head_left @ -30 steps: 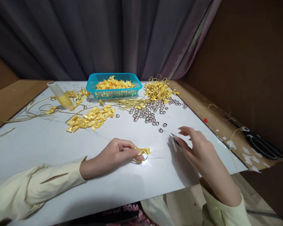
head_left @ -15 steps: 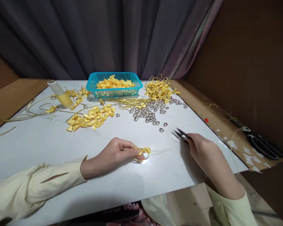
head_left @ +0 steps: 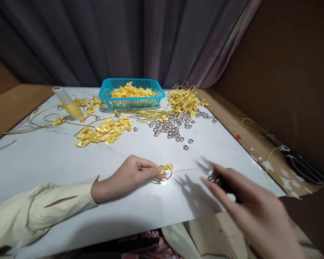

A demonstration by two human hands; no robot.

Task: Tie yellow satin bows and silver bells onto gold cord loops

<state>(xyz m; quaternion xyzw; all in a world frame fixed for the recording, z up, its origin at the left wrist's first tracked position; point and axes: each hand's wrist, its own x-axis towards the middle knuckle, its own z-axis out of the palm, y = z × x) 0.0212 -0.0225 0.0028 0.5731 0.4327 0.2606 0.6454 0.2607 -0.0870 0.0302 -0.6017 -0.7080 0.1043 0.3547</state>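
My left hand (head_left: 132, 176) pinches a yellow ribbon bow (head_left: 167, 167) with a looped gold cord (head_left: 170, 176), just above the white tabletop. A thin thread (head_left: 185, 169) trails from the bow to the right. In my right hand (head_left: 259, 205), blurred by motion, are black thread snips (head_left: 220, 181), their blades pointing up and left beyond the thread's end. Silver heart-shaped beads (head_left: 170, 127) lie scattered beyond both hands. Left of them is a pile of yellow bows (head_left: 105, 131).
A blue basket (head_left: 132, 102) of yellow bows stands at the back. To its right is a heap of corded bows (head_left: 183, 100); to its left, a thread spool (head_left: 70, 104) leans. Gold cords (head_left: 148, 115) lie in front. Black scissors (head_left: 302, 165) rest on the right ledge.
My right hand has come nearer and lower, turning the snips so the palm side shows more. My left hand keeps its pinch on the bow. The view has shifted slightly.
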